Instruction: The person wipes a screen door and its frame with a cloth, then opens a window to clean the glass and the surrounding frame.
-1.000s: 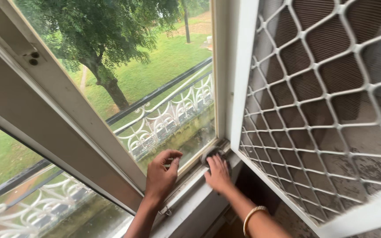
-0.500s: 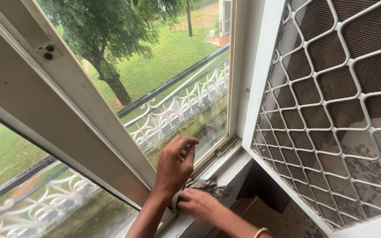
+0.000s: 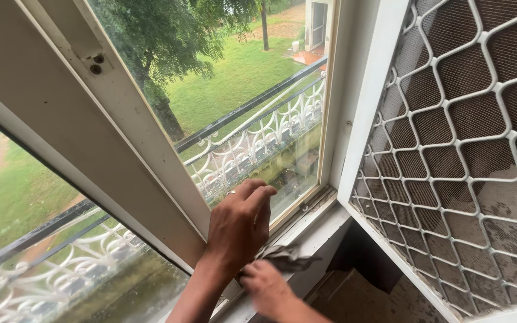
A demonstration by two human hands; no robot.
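At the foot of the window, the left hand (image 3: pixel 239 224) lies with fingers together, flat against the lower edge of the sash (image 3: pixel 121 131), its fingertips on the glass (image 3: pixel 252 101). Just below it the right hand (image 3: pixel 264 286) pinches a grey rag (image 3: pixel 285 257) on the sill (image 3: pixel 312 230); the rag juts out to the right, crumpled, and its near end is hidden under the left hand's wrist. How many fingers close on it cannot be made out, since the right hand is partly covered by the left and its forearm is cut off by the bottom edge.

To the right stands a white grille (image 3: pixel 462 149) backed with mesh, swung inward; its lower corner runs out of view. Beyond the glass, a white railing (image 3: pixel 258 140), grass and a tree (image 3: pixel 151 36) show, blurred by smears on the pane. No labels or packages are visible.

Compared with half a second ago, the rag sits in much the same spot on the sill, the right hand has slid a little lower, and the bangle on its wrist has dropped out of the picture. A full second ago that hand was pressing the rag into the corner by the grille.
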